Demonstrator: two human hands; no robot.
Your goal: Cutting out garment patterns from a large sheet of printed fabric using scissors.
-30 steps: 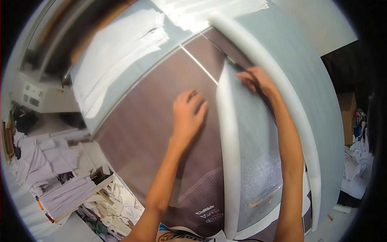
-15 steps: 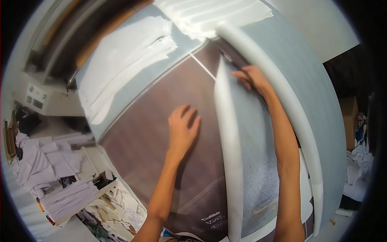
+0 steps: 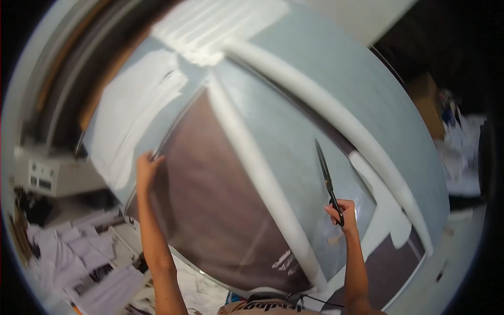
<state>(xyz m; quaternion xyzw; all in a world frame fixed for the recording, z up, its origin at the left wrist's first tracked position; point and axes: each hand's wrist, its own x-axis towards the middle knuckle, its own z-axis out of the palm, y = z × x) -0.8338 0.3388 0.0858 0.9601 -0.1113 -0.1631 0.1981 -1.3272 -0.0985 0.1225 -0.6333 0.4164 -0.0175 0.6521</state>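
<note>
My right hand [image 3: 342, 214] grips a pair of black-handled scissors [image 3: 326, 181], their long blades pointing away from me, over the grey tabletop [image 3: 278, 126]. Over on the left, my left hand [image 3: 150, 167] has its fingers closed at the left edge of a dark brown printed sheet [image 3: 205, 178]. That sheet's right edge curls up and shows a white underside [image 3: 257, 170]. To the right, across a strip of bare tabletop, lies another dark piece with a long white rolled edge [image 3: 336, 107].
Stacks of white sheets [image 3: 136, 110] lie at the table's far left. White scraps and folded cloth [image 3: 79, 247] fill the space below left, near a pale control box [image 3: 58, 173]. A cardboard box [image 3: 425, 105] and white bags stand at right. A white cut-out piece [image 3: 386, 210] lies right of the scissors.
My right hand has drawn the scissors back toward me from the far end. My left hand has moved left to the sheet's edge. The brown sheet now lies apart from the right piece.
</note>
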